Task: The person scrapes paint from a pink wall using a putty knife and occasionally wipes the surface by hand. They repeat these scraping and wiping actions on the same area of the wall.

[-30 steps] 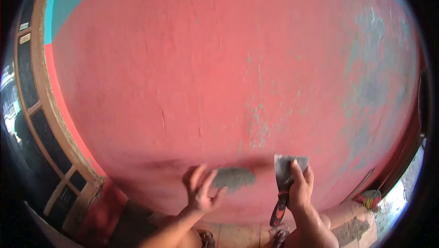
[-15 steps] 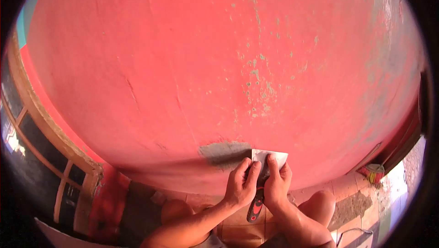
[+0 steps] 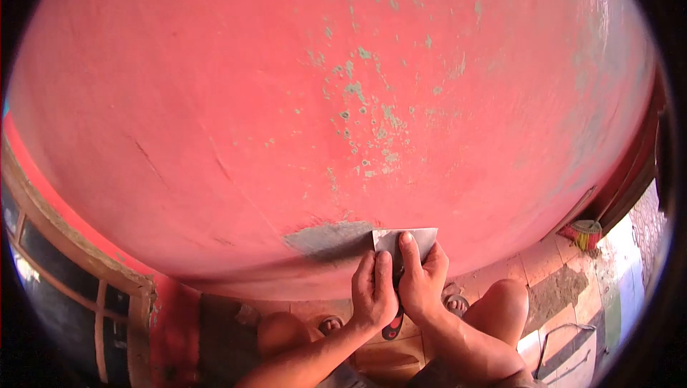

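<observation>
Both hands hold a putty knife with a wide metal blade and a black and red handle. My left hand is closed around the left side of the tool, thumb pointing up. On the other side, my right hand grips it with the thumb pressed on the blade. The blade's edge lies at the red wall, at the right end of a bare grey patch. Higher up, the paint is chipped in greenish spots.
A wooden-framed window stands at the left. At the right are a broom with coloured bristles and a dark doorway edge. Below are bent knees, sandalled feet, floor tiles with a rough brown patch, and a container with a wire handle.
The view has shifted to the right, so the wall marks sit further left. The right thumb lies more across the blade, and sandalled feet now show.
</observation>
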A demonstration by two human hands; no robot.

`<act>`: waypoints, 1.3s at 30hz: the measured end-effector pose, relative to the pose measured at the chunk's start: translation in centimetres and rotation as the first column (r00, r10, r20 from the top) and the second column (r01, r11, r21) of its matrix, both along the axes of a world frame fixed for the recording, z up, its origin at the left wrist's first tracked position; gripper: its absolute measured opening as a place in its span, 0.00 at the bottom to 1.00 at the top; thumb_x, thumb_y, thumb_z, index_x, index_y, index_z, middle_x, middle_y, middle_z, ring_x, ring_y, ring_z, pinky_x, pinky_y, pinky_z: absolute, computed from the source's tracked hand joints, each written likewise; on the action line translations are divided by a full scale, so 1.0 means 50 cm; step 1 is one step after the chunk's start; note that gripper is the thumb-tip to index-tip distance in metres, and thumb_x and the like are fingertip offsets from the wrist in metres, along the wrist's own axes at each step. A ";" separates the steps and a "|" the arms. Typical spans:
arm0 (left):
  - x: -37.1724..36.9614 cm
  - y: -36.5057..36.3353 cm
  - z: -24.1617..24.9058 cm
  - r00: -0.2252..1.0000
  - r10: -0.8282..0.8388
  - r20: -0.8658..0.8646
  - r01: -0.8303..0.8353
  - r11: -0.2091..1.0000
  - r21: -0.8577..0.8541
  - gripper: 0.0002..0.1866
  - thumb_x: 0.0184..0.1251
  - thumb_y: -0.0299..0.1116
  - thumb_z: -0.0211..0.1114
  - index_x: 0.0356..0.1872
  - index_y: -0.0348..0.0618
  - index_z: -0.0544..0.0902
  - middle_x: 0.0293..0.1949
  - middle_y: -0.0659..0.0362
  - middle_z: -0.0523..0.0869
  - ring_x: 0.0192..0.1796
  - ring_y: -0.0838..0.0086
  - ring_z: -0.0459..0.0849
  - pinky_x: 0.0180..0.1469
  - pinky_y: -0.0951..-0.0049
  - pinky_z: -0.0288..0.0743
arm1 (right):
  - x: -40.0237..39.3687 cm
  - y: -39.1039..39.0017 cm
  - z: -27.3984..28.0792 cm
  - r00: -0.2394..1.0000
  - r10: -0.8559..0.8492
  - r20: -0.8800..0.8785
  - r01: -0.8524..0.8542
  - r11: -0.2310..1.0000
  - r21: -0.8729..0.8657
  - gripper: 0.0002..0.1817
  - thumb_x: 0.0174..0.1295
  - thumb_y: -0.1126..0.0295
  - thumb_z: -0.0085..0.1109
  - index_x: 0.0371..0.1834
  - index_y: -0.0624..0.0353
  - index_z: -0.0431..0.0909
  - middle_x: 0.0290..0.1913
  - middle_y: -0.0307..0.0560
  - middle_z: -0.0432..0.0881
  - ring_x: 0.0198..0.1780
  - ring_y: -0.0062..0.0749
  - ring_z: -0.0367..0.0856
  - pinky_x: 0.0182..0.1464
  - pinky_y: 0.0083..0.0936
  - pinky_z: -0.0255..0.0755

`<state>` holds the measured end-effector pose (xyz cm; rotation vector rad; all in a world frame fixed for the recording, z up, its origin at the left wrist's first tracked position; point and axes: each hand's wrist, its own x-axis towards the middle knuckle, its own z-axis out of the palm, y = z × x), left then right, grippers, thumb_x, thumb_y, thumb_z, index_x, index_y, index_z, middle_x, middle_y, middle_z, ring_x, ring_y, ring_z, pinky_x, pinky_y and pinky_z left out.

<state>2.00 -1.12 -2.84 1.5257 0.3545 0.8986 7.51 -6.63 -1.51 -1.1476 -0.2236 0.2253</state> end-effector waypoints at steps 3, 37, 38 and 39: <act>0.002 -0.009 -0.013 0.999 0.018 -0.041 -0.016 0.999 0.039 0.13 0.81 0.35 0.50 0.36 0.37 0.74 0.28 0.55 0.78 0.32 0.77 0.75 0.33 0.70 0.69 | 0.004 -0.009 -0.005 0.999 0.017 -0.031 -0.017 1.000 -0.021 0.13 0.72 0.64 0.62 0.38 0.66 0.79 0.33 0.37 0.83 0.35 0.15 0.75 0.38 0.19 0.72; 0.010 -0.010 0.053 0.985 -0.010 -0.174 0.009 1.000 -0.011 0.17 0.83 0.38 0.47 0.35 0.37 0.76 0.30 0.60 0.79 0.36 0.80 0.72 0.38 0.73 0.70 | 0.013 -0.023 0.039 1.000 -0.005 -0.008 0.005 0.998 -0.058 0.12 0.69 0.68 0.65 0.36 0.70 0.80 0.32 0.39 0.85 0.34 0.16 0.76 0.36 0.20 0.74; 0.011 -0.013 0.043 0.986 -0.006 -0.166 0.003 1.000 -0.019 0.18 0.83 0.38 0.47 0.35 0.37 0.76 0.30 0.60 0.79 0.35 0.80 0.72 0.38 0.73 0.70 | 0.007 -0.027 0.033 1.000 -0.012 -0.012 0.012 0.999 -0.050 0.12 0.68 0.68 0.65 0.36 0.70 0.80 0.32 0.39 0.85 0.34 0.16 0.76 0.36 0.20 0.74; 0.016 -0.010 0.041 0.989 -0.002 -0.147 -0.001 1.000 -0.018 0.18 0.83 0.38 0.47 0.34 0.37 0.76 0.29 0.60 0.79 0.35 0.81 0.72 0.37 0.73 0.70 | 0.005 -0.025 0.029 1.000 -0.022 -0.004 0.022 0.999 -0.031 0.12 0.68 0.69 0.65 0.36 0.70 0.80 0.32 0.39 0.84 0.34 0.16 0.76 0.36 0.20 0.74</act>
